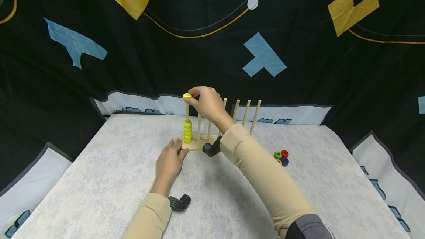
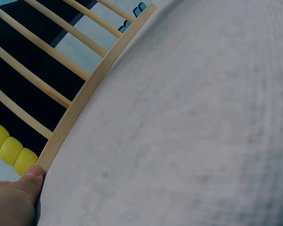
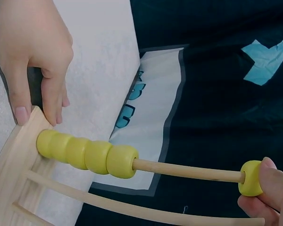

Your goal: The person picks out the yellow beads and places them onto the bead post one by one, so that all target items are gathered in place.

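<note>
A wooden peg rack point(image 1: 201, 144) stands on the table, its upright pegs in a row. Several yellow beads point(image 1: 187, 132) are stacked low on the leftmost peg. At that peg's top, my right hand point(image 1: 207, 102) pinches another yellow bead point(image 3: 250, 178) between thumb and fingers; the peg's tip is inside its hole. My left hand point(image 1: 168, 161) grips the left end of the rack's base point(image 2: 61, 129), the thumb on the front edge and fingers round the end. The other pegs point(image 3: 146, 209) carry no beads that I can see; the right forearm partly covers some.
Right of the rack lies a small cluster of loose beads: a green bead point(image 1: 277, 155), a red bead point(image 1: 284, 153), a blue bead point(image 1: 284, 162) and a partly hidden orange one. A black curtain point(image 1: 199, 58) hangs behind the table point(image 1: 109, 180).
</note>
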`<action>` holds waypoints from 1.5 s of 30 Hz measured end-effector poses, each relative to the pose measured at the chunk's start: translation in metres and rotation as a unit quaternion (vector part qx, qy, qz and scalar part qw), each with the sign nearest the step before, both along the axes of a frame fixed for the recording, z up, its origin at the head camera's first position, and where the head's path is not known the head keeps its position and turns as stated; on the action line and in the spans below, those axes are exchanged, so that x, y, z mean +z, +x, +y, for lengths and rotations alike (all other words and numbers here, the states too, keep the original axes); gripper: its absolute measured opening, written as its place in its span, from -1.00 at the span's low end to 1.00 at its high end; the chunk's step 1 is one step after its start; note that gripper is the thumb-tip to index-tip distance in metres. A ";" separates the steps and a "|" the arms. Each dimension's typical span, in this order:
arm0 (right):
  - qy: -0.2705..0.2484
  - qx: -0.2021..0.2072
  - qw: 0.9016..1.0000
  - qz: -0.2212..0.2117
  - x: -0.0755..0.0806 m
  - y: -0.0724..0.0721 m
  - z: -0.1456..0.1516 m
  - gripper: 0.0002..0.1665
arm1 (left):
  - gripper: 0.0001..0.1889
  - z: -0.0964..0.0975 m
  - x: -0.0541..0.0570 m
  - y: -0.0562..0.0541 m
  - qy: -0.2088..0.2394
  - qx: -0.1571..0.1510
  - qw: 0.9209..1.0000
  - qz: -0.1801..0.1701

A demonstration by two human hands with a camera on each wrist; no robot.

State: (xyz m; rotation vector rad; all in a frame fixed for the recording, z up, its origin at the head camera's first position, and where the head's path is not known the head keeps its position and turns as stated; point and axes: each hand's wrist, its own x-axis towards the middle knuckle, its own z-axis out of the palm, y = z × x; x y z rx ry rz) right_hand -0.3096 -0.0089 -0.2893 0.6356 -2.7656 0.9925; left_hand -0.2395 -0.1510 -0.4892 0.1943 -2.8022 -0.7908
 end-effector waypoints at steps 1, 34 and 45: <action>-0.001 0.000 1.000 0.000 0.000 0.000 0.000 -0.53 | -0.41 0.000 0.000 0.000 0.000 0.000 1.000 0.001; -0.047 0.033 0.995 0.079 0.007 0.025 0.023 -0.55 | -0.39 0.001 -0.002 0.000 0.011 0.008 1.000 -0.004; -0.026 0.094 0.990 0.102 -0.011 0.054 0.056 -0.61 | -0.39 0.002 -0.001 0.001 0.001 0.013 1.000 0.005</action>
